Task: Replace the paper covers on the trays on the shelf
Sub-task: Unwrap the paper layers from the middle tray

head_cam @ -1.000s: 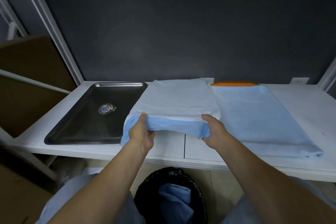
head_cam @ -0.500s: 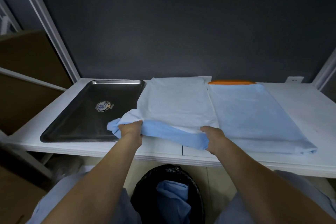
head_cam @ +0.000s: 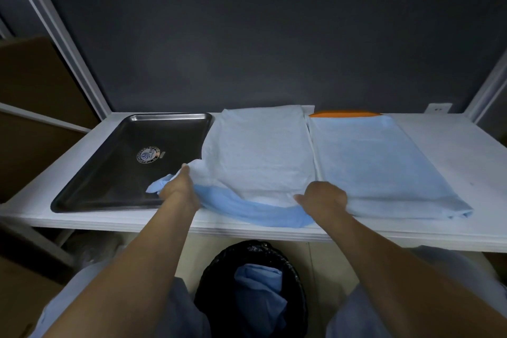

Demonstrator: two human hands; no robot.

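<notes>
A pale blue paper cover lies over the middle of the white shelf, hiding whatever is under it. My left hand grips its near left corner, bunched up over the edge of a bare steel tray with a round logo. My right hand grips the cover's near right edge, where blue paper sags over the shelf front. To the right, another blue cover lies flat on an orange tray, of which only the far rim shows.
A black-lined waste bin with crumpled blue paper stands on the floor below the shelf front, between my arms. Brown cardboard boxes fill the shelving at the left. A dark wall backs the shelf, with a white outlet at far right.
Both hands have pulled the middle cover's near edge toward me and to the left. Its left corner now bunches over the steel tray, and the blue underside sags over the shelf front.
</notes>
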